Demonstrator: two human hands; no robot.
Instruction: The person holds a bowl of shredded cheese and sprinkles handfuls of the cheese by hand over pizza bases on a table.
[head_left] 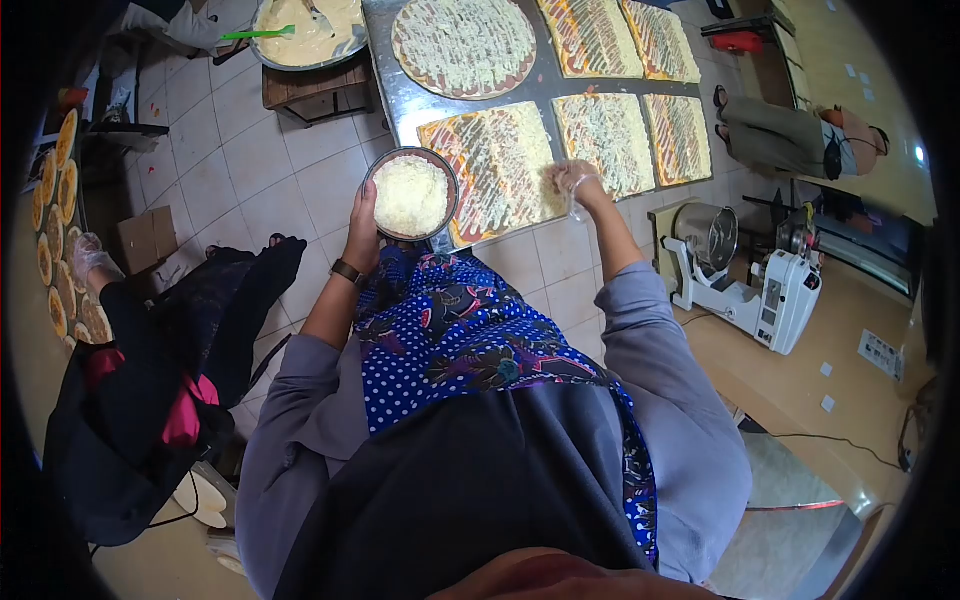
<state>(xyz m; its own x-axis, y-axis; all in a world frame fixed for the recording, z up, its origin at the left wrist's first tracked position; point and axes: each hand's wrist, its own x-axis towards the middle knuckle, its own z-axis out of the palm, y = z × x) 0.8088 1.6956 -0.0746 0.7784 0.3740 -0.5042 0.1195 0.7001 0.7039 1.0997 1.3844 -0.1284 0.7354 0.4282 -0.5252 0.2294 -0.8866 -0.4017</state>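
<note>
My left hand (364, 232) holds a round dark-rimmed bowl (456, 190) of grated white cheese (410, 196) at the table's near left corner. Over the right edge of a rectangular pizza (490, 165) is my right hand (577, 183), in a clear plastic glove. Its fingers point down and are blurred, so what they hold, if anything, cannot be made out. Beside it lies another rectangular pizza (605, 145) with pale shreds and sauce stripes. A round pizza (464, 45) covered in white shreds sits further back on the metal table (400, 100).
More rectangular pizzas (678, 138) lie at the right. A basin of creamy mixture (320, 35) rests on a wooden stool (300, 90). A co-worker in black (150, 390) is at the left, by small round flatbreads (62, 235). A white mixer (785, 300) stands right; another person (790, 135) is beyond.
</note>
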